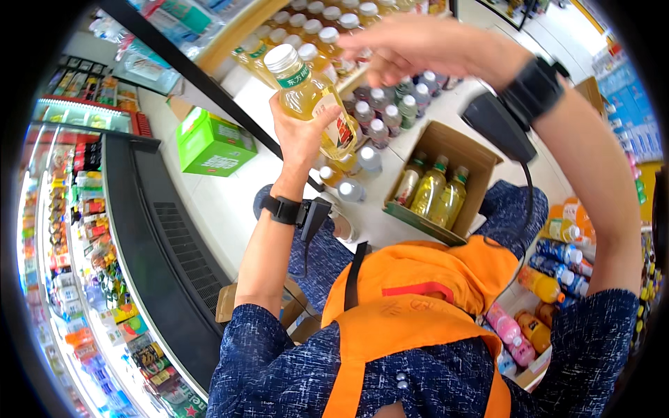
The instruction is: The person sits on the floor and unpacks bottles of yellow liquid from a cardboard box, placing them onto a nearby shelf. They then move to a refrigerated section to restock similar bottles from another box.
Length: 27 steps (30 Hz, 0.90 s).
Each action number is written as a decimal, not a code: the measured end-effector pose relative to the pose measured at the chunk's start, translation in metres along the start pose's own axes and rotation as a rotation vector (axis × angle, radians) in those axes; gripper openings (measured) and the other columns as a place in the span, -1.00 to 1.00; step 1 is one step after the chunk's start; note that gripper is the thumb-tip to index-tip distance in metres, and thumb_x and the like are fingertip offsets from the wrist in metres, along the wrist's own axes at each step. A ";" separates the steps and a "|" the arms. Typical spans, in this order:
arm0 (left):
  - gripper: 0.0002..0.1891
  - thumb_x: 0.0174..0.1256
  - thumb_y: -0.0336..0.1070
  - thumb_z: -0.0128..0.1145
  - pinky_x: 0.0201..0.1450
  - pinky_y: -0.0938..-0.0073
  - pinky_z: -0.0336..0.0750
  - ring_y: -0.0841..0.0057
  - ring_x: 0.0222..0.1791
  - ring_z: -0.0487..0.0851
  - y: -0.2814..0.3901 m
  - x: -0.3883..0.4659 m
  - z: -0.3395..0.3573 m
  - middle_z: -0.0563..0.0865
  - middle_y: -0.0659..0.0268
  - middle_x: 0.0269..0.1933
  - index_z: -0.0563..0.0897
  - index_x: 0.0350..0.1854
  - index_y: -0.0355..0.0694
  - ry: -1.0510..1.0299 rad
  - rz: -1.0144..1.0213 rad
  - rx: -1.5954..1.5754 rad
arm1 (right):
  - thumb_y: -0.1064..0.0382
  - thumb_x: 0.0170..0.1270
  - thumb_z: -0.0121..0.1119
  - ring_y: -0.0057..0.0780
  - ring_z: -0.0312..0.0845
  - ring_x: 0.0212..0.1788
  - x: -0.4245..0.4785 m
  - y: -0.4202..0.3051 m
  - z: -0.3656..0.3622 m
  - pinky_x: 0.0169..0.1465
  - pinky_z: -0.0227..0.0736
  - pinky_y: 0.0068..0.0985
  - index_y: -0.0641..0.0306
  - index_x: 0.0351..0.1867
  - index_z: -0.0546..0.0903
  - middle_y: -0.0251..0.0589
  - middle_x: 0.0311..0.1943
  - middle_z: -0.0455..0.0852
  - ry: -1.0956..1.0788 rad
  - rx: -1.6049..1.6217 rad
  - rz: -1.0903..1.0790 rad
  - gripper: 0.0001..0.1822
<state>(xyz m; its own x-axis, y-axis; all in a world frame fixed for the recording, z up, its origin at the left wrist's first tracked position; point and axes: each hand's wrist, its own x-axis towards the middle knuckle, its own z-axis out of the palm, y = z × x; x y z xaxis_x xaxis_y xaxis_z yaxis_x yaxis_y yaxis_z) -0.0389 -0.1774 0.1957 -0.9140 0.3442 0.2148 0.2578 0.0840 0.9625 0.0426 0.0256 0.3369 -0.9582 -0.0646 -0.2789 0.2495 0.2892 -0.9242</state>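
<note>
My left hand (299,137) grips a clear plastic bottle of pale yellow drink (306,99) around its body. It has a white cap, a green neck band and a printed label, and is held nearly upright with the cap tilted away. My right hand (418,47), blurred, is raised past the bottle with its fingers apart, over the shelf of bottles, and nothing shows in it. Rows of similar white-capped bottles (312,27) stand on a wooden-edged shelf (245,31). Below, an open cardboard box (470,172) holds three yellow drink bottles (431,185) leaning at one end.
Several small bottles (379,130) stand low beneath the shelf, near my feet. A black shelf post (209,89) runs beside my left hand. A green carton (214,143) sits on the floor. At left is a lit drinks cooler (157,209); at right lie coloured bottles (541,285).
</note>
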 end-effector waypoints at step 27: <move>0.05 -0.16 -0.64 0.25 0.37 0.28 0.23 0.30 0.12 0.40 -0.176 0.152 -0.054 0.37 0.06 0.21 -0.09 0.46 -0.28 0.121 0.105 0.116 | 0.27 0.29 0.16 -0.65 0.53 -0.37 -0.066 0.263 0.025 -0.30 0.46 -0.59 0.32 -0.10 0.64 -0.37 -0.39 0.67 -0.033 -0.110 0.136 -0.78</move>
<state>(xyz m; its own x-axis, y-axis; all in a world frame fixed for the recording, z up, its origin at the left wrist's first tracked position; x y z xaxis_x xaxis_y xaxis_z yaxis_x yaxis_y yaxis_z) -0.2402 -0.1900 0.0676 -0.9096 0.2419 0.3378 0.3813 0.1632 0.9099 0.1755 0.0818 0.1057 -0.9108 -0.0488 -0.4100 0.3583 0.4000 -0.8436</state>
